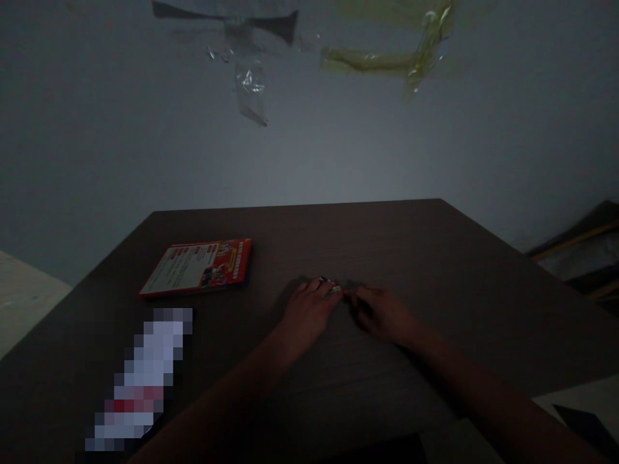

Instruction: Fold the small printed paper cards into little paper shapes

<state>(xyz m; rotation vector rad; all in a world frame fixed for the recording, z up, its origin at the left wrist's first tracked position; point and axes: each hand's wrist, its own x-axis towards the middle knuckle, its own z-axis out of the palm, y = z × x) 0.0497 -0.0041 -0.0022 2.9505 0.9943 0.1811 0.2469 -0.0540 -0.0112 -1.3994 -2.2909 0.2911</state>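
Observation:
Both of my hands rest near the middle of a dark wooden table (435, 270). My left hand (309, 312) lies knuckles up with its fingertips pinched on a small pale object (334, 290) that is too small and dim to name. My right hand (382, 312) meets it from the right, its fingers curled and their tips touching the same small object. A flat red and white box (198, 266) with printed pictures lies on the table to the left of my hands, apart from them.
A pixelated, blurred-out patch (140, 380) covers something at the table's front left. Pieces of clear tape (249, 80) and yellowish tape (387, 61) stick to the grey wall behind. A piece of furniture (580, 258) stands at the right edge. The scene is dim.

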